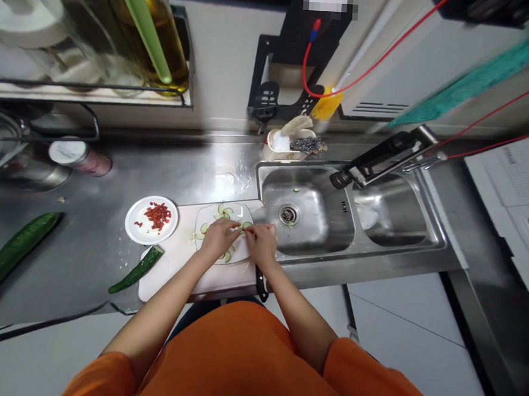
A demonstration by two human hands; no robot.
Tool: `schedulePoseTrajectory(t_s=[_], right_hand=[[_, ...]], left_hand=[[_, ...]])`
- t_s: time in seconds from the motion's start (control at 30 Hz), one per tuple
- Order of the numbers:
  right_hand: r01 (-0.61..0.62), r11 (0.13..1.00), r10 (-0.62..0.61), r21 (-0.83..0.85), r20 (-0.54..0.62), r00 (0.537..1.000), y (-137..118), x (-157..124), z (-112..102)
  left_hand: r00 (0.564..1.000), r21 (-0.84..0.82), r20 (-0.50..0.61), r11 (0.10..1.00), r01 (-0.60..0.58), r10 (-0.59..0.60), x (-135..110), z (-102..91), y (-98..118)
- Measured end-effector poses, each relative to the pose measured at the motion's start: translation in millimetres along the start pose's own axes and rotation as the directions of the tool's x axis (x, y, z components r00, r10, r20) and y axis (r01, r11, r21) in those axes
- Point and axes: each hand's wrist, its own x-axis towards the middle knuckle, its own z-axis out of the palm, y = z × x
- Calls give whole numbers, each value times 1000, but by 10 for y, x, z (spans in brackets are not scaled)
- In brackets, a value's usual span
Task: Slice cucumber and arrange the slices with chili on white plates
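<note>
A transparent square plate (203, 250) lies on the white cutting board (163, 278), with several thin cucumber slices (225, 210) set in groups around its edge. At the plate's right side, my left hand (218, 240) and my right hand (263, 246) meet, fingers pinched together. Between their fingertips a green-edged cucumber slice (246, 225) shows, partly covered. A knife's black handle (261, 286) sticks out under my right wrist. Left of the board stands a white plate (134, 229) of chopped red pieces (158, 216). A cut cucumber piece (138, 269) rests against the board's left edge.
A double steel sink (307, 191) with a black-handled faucet (374, 157) adjoins the board on the right. Behind it sits a scrubber caddy (287, 154). A whole cucumber (12, 260) and a capped jar (81, 156) are on the left counter, below a rack of bottles (153, 42).
</note>
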Motion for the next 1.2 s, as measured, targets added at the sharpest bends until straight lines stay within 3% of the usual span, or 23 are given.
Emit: schedulePoseTrajectory(t_s=[0.2, 0.57, 1.2], right_hand=[[-45, 999, 46, -22, 30, 998, -2, 37, 30], [-98, 988, 108, -123, 83, 991, -72, 58, 54], [-117, 988, 123, -103, 54, 991, -110, 52, 73]], left_hand=[[998, -39, 58, 999, 35, -32, 48, 36, -34], [992, 119, 121, 993, 23, -38, 197, 77, 0], [989, 180, 141, 983, 23, -49, 232, 117, -6]])
